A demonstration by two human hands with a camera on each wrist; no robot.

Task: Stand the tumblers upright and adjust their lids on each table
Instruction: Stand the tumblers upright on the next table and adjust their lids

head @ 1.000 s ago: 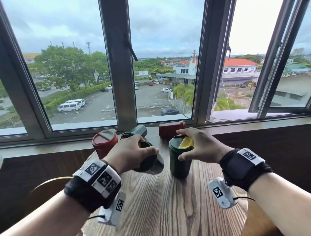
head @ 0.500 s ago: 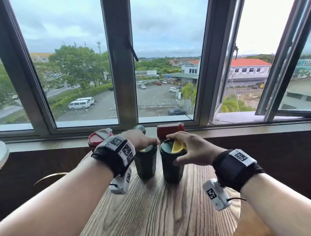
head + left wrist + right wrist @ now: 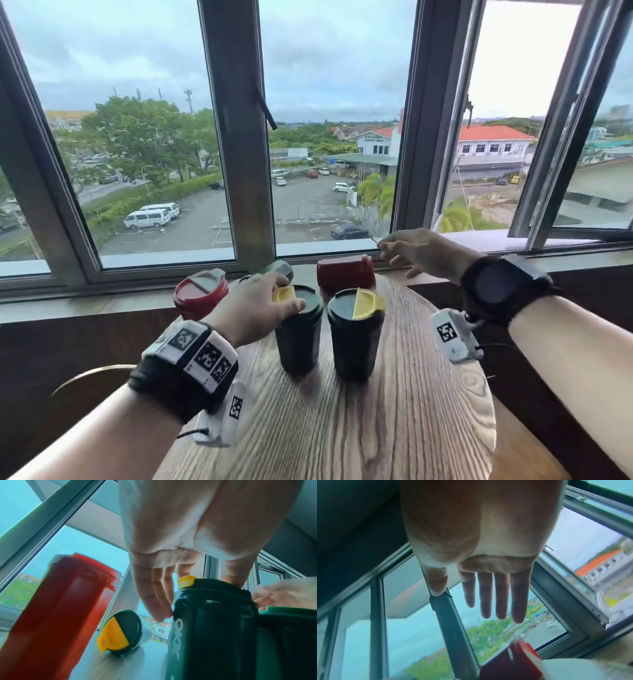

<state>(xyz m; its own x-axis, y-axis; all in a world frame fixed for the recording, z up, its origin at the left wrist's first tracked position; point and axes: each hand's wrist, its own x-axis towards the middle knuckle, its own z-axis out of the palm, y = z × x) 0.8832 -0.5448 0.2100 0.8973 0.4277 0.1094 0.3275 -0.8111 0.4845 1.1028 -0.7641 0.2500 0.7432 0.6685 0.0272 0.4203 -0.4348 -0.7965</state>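
Two dark green tumblers stand upright side by side on the round wooden table (image 3: 376,428). My left hand (image 3: 291,291) holds the lid of the left one (image 3: 298,335), thumb across the top and fingers (image 3: 154,599) down by its yellow flap. The right one (image 3: 356,342) stands free, its yellow flap raised. A red tumbler (image 3: 200,294) stands upright at the left. Behind them a green tumbler (image 3: 123,631) and a red tumbler (image 3: 344,275) lie on their sides. My right hand (image 3: 394,258) hovers open just right of the lying red tumbler (image 3: 510,662), holding nothing.
The table's back edge meets a window sill (image 3: 137,301) under tall window frames; the right pane (image 3: 565,171) is swung open. A curved chair back (image 3: 85,377) sits low at the left. Bare wood lies in front of the tumblers.
My left hand tipped its green tumbler upright beside the other and stays on the lid. My right hand let go of the right tumbler's lid and moved back toward the lying red tumbler.
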